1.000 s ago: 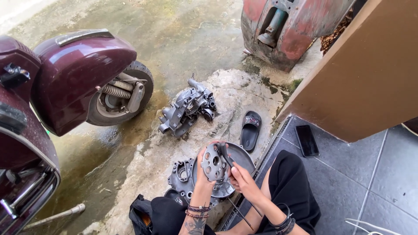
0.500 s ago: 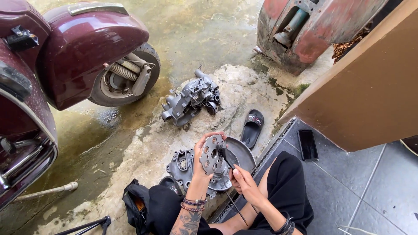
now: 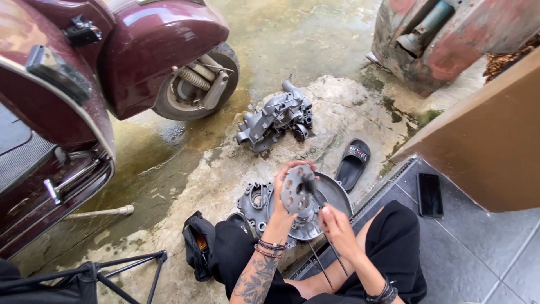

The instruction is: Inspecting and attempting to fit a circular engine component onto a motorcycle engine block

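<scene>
left hand [image 3: 279, 198] grip clenched on round metal disc [image 3: 296, 191]; right hand [image 3: 336, 225] grip grasping thin tool [image 3: 315, 197]; black phone [image 3: 430, 194] on tiles

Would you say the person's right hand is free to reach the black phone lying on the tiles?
Probably not as it stands: the right hand is gripping a thin tool against the round metal part. The phone lies unobstructed to its right.
</scene>
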